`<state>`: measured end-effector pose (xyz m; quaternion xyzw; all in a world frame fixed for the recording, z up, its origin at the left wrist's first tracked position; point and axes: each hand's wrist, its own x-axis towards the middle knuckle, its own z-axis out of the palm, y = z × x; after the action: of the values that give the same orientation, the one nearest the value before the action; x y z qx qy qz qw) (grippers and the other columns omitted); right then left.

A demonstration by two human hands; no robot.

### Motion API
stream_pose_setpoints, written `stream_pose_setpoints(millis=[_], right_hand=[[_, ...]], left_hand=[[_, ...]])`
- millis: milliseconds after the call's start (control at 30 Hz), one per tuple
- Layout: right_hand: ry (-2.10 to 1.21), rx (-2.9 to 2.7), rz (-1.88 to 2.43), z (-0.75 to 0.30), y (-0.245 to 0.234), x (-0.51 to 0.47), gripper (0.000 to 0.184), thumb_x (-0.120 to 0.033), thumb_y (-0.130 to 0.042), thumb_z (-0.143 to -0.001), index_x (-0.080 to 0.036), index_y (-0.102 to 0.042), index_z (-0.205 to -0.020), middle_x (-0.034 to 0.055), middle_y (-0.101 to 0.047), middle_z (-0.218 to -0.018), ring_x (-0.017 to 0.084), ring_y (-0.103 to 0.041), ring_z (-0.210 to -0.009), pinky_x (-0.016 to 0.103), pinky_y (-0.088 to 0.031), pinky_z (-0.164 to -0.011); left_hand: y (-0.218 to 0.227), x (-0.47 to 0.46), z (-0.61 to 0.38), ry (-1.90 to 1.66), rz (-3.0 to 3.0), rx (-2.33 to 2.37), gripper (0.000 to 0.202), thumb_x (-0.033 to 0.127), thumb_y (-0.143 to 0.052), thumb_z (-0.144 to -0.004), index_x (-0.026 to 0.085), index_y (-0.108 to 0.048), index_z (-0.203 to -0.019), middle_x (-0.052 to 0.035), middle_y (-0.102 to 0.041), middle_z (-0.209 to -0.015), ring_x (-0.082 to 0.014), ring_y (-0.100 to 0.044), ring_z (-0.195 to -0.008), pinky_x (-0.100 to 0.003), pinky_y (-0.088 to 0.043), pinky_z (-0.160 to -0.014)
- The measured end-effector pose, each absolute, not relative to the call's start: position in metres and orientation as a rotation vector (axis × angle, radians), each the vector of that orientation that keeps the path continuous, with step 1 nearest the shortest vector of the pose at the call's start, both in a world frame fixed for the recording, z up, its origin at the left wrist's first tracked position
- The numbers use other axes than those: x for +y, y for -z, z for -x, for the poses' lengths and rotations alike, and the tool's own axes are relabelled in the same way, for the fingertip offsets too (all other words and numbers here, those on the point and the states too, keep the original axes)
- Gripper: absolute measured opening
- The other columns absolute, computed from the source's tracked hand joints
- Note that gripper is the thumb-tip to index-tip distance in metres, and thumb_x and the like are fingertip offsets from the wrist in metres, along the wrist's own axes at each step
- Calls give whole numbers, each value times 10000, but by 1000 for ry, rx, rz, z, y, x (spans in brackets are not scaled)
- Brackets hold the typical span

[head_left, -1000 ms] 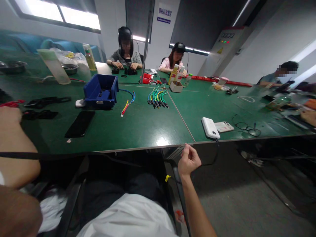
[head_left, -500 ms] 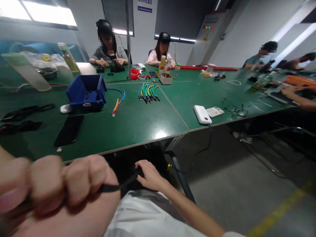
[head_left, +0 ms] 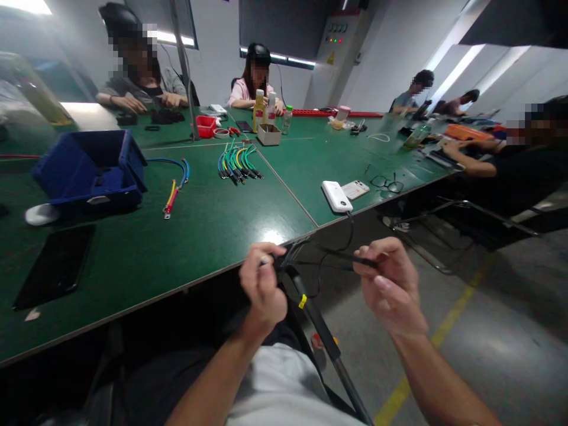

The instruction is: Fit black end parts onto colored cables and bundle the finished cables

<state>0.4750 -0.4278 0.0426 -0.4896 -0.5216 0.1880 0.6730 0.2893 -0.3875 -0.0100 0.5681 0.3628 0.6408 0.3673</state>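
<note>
1. Nearest, a black cable (head_left: pixel 346 256) was pinched at its end between the thumb and fingers of the right hand (head_left: pixel 390 284); it was stretched in the air just off the worktop's near edge.
2. The left hand (head_left: pixel 266 284) was held with fingers curled near the cable's other stretch; whether anything was gripped could not be told.
3. Between and below the hands, a chair arm (head_left: pixel 326 340) was seen, marked by a yellow tag (head_left: pixel 302 302). By judgement, the cable would be best handled if gripped close to its end, with slack led clear of this arm and no sharp bend made.
4. At the near edge of the green worktop (head_left: pixel 222 236), a black phone (head_left: pixel 55 266) was placed leftward; rightward, a white device (head_left: pixel 336 197) was set, from which a dark lead was hung. Whether it was joined to the held cable could not be told.
5. Farther in, a blue bin (head_left: pixel 66 165) and a wire bundle (head_left: pixel 239 163) were laid out.
6. At the far edge, two people were seated, one grey-sleeved (head_left: pixel 119 97), one pink-sleeved (head_left: pixel 242 92).
</note>
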Motion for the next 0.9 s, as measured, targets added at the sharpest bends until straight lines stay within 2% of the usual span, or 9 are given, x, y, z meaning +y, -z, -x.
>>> stream_pose_setpoints(millis=[100, 233, 300, 400, 533, 667, 767, 833, 900], right_hand=[[-568, -1183, 875, -455, -82, -423, 98, -278, -650, -802, -252, -604, -885, -29, -325, -631, 129, -323, -566, 248, -290, -498], [-372, -1140, 784, -452, -104, -393, 145, -234, -705, -733, -265, -644, -860, 25, -445, -774, 159, -438, -673, 273, -337, -513], [-406, -1131, 826, -467, -107, -383, 151, -268, -704, -738, -261, -650, -879, 29, -487, -829, 164, -490, -713, 294, -409, -573], [-432, -1281, 1003, -500, -103, -391, 223, -253, -665, -836, -252, -665, -1059, 33, -582, -902, 168, -578, -800, 314, -479, -713], [-291, -1634, 1476, -533, -76, -429, 335, -333, -637, -907, -264, -605, -1233, 78, -679, -1153, 235, -634, -1081, 367, -498, -916], [-87, -1676, 1637, -532, -22, -458, 619, -505, -708, -826, -234, -487, -1336, 159, -528, -1439, 312, -566, -1265, 425, -510, -958], [198, -1538, 1667, -532, 7, -467, 829, -560, -729, -776, -182, -393, -1434, 208, -514, -1432, 349, -561, -1266, 462, -523, -936], [284, -1410, 1742, -541, 10, -467, 645, -528, -649, -858, -183, -483, -1377, 176, -615, -1301, 303, -651, -1108, 411, -548, -846], [229, -1384, 1809, -556, -2, -457, 338, -455, -527, -954, -204, -646, -1147, 104, -709, -1047, 225, -697, -864, 321, -536, -692]], left_hand=[[29, -364, -366, -1234, -1438, 588, 483, 480, -339, -1012, 147, -676, -1107, -109, -698, -1099, -229, -636, -1006, -346, -469, -928], [62, -405, -424, -666, -1402, 322, 617, 628, -330, -965, 122, -664, -853, -54, -635, -771, -194, -586, -761, -300, -461, -752], [76, -426, -438, -528, -1324, 347, 540, 633, -426, -923, 144, -608, -782, -34, -596, -714, -180, -570, -719, -292, -455, -722], [83, -426, -449, -540, -1106, 428, 498, 601, -440, -907, 174, -492, -656, -13, -517, -609, -137, -510, -586, -278, -429, -644], [55, -386, -455, -712, -756, 362, 520, 667, -528, -830, 173, -473, -677, -5, -502, -622, -132, -515, -591, -270, -444, -637], [16, -371, -461, -742, -415, 210, 510, 600, -653, -776, 183, -384, -660, 14, -477, -640, -102, -494, -597, -225, -430, -619], [1, -378, -464, -676, -409, 78, 485, 583, -619, -810, 181, -394, -659, 15, -461, -625, -95, -473, -585, -226, -438, -632], [-7, -378, -462, -669, -628, -20, 436, 560, -569, -854, 176, -446, -686, -24, -534, -672, -131, -533, -654, -266, -479, -699], [-17, -369, -457, -719, -989, -41, 344, 477, -564, -886, 158, -540, -761, -75, -626, -813, -175, -598, -797, -311, -506, -812]])
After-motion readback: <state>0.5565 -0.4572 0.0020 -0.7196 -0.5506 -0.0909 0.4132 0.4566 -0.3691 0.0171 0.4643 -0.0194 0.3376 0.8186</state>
